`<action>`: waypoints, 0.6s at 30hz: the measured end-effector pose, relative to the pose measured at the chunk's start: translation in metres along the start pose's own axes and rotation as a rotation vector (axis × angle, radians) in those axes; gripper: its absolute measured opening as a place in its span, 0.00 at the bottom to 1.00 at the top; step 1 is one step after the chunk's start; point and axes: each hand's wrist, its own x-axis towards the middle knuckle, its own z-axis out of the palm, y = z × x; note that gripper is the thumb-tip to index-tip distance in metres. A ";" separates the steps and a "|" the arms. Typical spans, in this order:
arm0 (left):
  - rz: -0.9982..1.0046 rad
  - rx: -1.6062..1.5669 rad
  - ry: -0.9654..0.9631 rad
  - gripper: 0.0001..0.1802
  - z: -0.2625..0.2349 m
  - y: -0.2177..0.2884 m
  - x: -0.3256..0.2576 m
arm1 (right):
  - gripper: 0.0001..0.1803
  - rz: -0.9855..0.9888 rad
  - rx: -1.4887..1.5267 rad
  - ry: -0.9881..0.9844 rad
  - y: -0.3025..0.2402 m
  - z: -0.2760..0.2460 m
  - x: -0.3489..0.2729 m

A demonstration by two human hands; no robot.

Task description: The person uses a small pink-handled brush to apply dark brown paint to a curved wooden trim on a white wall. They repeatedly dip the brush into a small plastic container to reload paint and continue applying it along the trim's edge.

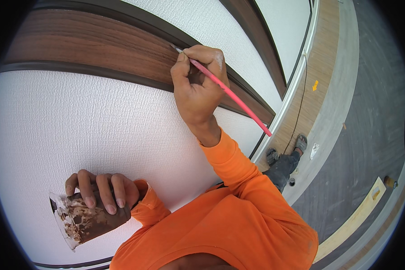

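Brushwork sits at the upper edge of the brown wood-grain band (90,42) that crosses the white textured wall (54,130); the band already looks evenly brown along its length, so I judge the broad colour done and only fine touching-up along the dark trim left, though I cannot tell how much. My right hand (198,85) is at twelve o'clock, its fingers (181,69) pinched tight around the thin pink-handled brush (229,94), whose tip touches the band near the top edge while the handle slants away toward four o'clock. My left hand (103,191) is at seven o'clock, held just off the wall, its fingers (98,191) curled closed over a small paint-smeared cup (83,220) of brown paint, its mouth tipped toward eight o'clock. Below, at four o'clock, my feet stand on the floor (369,135).
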 end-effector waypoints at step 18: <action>-0.017 -0.055 -0.023 0.41 -0.002 -0.004 -0.003 | 0.10 -0.020 -0.016 0.003 0.006 -0.004 0.000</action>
